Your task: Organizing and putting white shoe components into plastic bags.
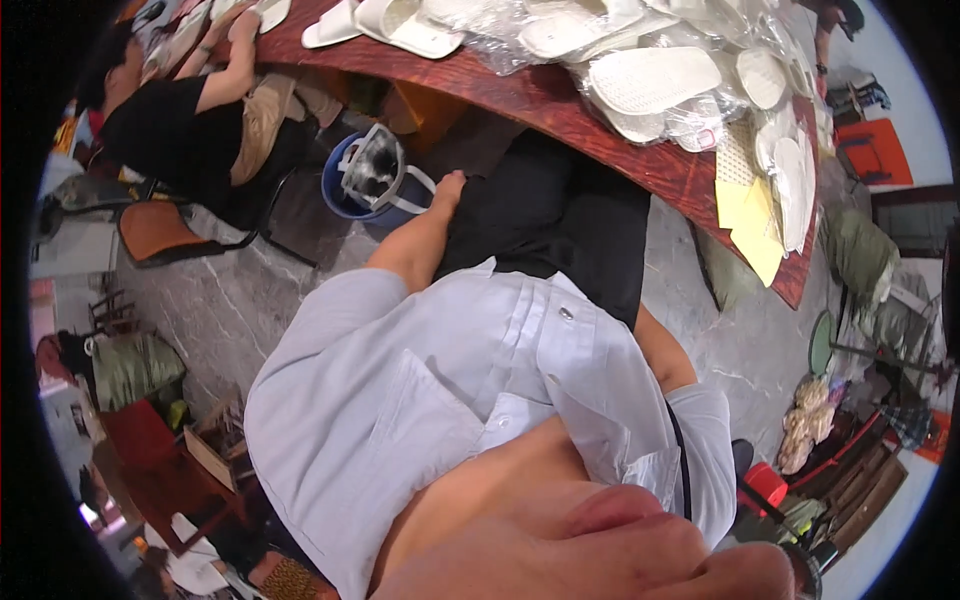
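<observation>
I look down along my own body: a pale blue shirt (pixel 420 400) and black trousers (pixel 560 220) under the edge of a red-brown table (pixel 560 105). My left hand (pixel 449 190) lies on the black trouser leg, seen edge-on, with nothing visible in it. Only the elbow and part of my right forearm (pixel 664 352) show beside the shirt; the right hand is hidden. Several white slippers (pixel 655 78), some in clear plastic bags, are piled on the table above my lap.
A blue bucket (pixel 352 182) with a clear bag stands on the grey stone floor by my left hand. Another person in a black shirt (pixel 170 125) sits at the table's far left on an orange-seated chair (pixel 152 232). Yellow sheets (pixel 752 222) lie near the table's right end. Clutter lines both sides.
</observation>
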### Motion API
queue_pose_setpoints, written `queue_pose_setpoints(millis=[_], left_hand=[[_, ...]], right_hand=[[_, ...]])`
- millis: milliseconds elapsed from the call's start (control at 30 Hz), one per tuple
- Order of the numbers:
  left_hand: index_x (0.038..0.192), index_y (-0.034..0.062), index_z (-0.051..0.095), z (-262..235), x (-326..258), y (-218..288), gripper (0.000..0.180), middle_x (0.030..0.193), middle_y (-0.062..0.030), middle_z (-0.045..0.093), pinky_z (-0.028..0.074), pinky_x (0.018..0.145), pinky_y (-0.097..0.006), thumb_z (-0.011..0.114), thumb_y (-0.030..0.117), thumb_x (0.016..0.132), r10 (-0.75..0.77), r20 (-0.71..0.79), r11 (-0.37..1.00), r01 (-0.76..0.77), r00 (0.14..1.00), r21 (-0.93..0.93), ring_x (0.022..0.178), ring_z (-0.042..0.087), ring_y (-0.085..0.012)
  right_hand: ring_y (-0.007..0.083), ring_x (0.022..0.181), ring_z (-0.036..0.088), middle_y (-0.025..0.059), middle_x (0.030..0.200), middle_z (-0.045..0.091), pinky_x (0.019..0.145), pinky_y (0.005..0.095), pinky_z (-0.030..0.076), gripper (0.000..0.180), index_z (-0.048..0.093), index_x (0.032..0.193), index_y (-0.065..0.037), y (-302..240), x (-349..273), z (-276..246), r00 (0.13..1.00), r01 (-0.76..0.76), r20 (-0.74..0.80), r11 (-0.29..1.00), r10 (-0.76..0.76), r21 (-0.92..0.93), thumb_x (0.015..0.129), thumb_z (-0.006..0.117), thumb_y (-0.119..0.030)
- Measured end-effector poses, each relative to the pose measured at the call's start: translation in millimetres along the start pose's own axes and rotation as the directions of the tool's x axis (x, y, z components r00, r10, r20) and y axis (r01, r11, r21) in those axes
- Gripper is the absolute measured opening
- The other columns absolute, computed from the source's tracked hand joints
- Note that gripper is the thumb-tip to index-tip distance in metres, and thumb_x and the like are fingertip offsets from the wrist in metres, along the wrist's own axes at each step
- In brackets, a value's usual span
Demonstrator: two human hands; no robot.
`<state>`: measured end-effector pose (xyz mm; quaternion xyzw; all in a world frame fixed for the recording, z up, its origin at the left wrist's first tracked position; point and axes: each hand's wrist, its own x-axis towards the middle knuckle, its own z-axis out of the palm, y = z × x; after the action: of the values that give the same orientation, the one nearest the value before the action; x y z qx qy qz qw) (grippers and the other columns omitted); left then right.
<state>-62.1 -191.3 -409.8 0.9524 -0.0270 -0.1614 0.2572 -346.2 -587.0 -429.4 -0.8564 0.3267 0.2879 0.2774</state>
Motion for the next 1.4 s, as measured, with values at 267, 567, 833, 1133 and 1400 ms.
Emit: queue_pose_setpoints(millis=[267,567,833,1133,1400], left_hand=[[0.108,0.0066,0.062,-2,27,4,0.034,0.119,-0.0265,0.059,0.045,0.096,-0.049,0.041,0.028,0.092,-0.052,0.093,0.996,0.046,0.994,0.073,0.115,0.056,-0.0389],[0.106,0.0010,0.065,-113,12,134,0.026,0.110,-0.0231,0.065,0.050,0.088,-0.046,0.053,0.012,0.086,0.359,0.633,0.515,-0.711,0.686,0.479,0.107,0.061,-0.0377],[0.124,0.0129,0.058,-207,-105,233,0.043,0.106,-0.0148,0.064,0.047,0.089,-0.046,0.062,0.036,0.088,0.703,0.608,0.332,-0.926,0.369,0.178,0.108,0.058,-0.0324],[0.124,0.0193,0.057,-189,-85,318,0.048,0.121,-0.0169,0.051,0.044,0.093,-0.045,0.068,0.018,0.078,0.999,-0.037,-0.004,-0.840,-0.029,0.543,0.121,0.046,-0.0352],[0.134,0.0280,0.048,-191,-30,334,0.057,0.117,-0.0183,0.053,0.048,0.089,-0.047,0.064,0.018,0.081,0.992,-0.068,0.127,-0.787,0.108,0.603,0.117,0.049,-0.0374]], right_hand=[[0.0345,0.104,0.063,0.0240,0.118,0.061,0.087,0.0432,0.052,0.049,0.058,0.120,-0.001,-23,-2,-23,0.964,0.075,-0.248,0.993,-0.096,-0.093,0.099,0.032,-0.036],[0.0394,0.113,0.058,0.0243,0.123,0.058,0.095,0.0478,0.047,0.044,0.059,0.121,-0.004,17,12,-80,0.989,0.090,-0.062,0.894,-0.131,-0.440,0.094,0.041,-0.033],[0.0383,0.111,0.060,0.0221,0.118,0.062,0.090,0.0489,0.050,0.033,0.061,0.116,-0.012,-76,-1,-149,0.957,0.177,-0.119,0.857,-0.265,-0.484,0.088,0.049,-0.023],[0.0373,0.104,0.063,0.0170,0.110,0.066,0.087,0.0503,0.050,0.030,0.061,0.115,-0.011,-104,-39,-170,0.879,0.312,-0.061,0.667,-0.473,-0.677,0.089,0.053,-0.022],[0.0396,0.104,0.061,0.0221,0.113,0.064,0.089,0.0504,0.047,0.037,0.061,0.119,-0.009,-115,-91,-202,0.832,0.517,0.086,0.712,-0.547,-0.476,0.086,0.063,-0.025]])
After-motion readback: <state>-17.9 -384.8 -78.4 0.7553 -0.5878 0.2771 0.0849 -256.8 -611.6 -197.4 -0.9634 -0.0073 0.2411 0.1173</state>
